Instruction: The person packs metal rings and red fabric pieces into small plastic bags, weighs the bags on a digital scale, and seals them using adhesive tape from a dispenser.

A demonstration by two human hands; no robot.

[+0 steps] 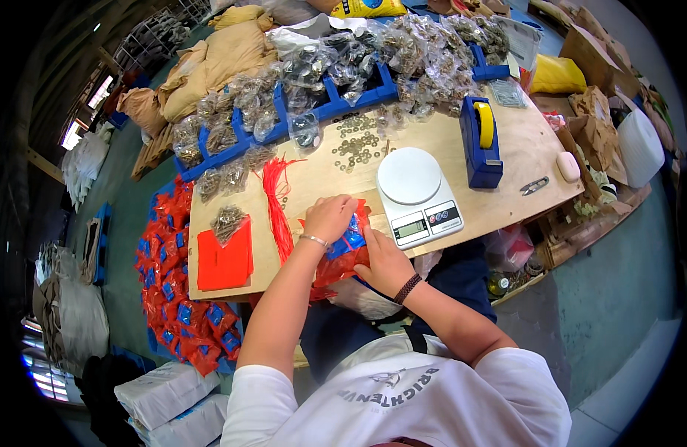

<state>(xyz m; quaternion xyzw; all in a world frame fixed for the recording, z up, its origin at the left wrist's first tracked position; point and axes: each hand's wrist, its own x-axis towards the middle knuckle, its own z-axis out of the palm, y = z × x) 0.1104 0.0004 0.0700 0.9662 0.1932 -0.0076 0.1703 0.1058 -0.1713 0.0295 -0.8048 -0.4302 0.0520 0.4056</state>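
A red plastic bag with blue inside or on its face [343, 253] lies at the table's front edge between my hands. My left hand [332, 218] is closed over its upper left part, fingers curled and partly hidden. The bag's right side is gripped by my right hand [384, 262], thumb toward me. Just left of the bag runs a bundle of thin red ties [275, 201]. Farther left, a small clear bag of metal parts [228, 225] rests on a stack of flat red bags [224, 261]. A white kitchen scale [410, 177] stands right of my hands, its platform bare.
Blue dividers [336, 106] along the back hold heaps of clear bags with hardware [425, 56]. Loose washers [357, 145] lie before them. On the right are a blue tape dispenser [481, 153], thread snips [535, 186] and a pink object [568, 166]. Filled red bags [183, 298] pile beside the table.
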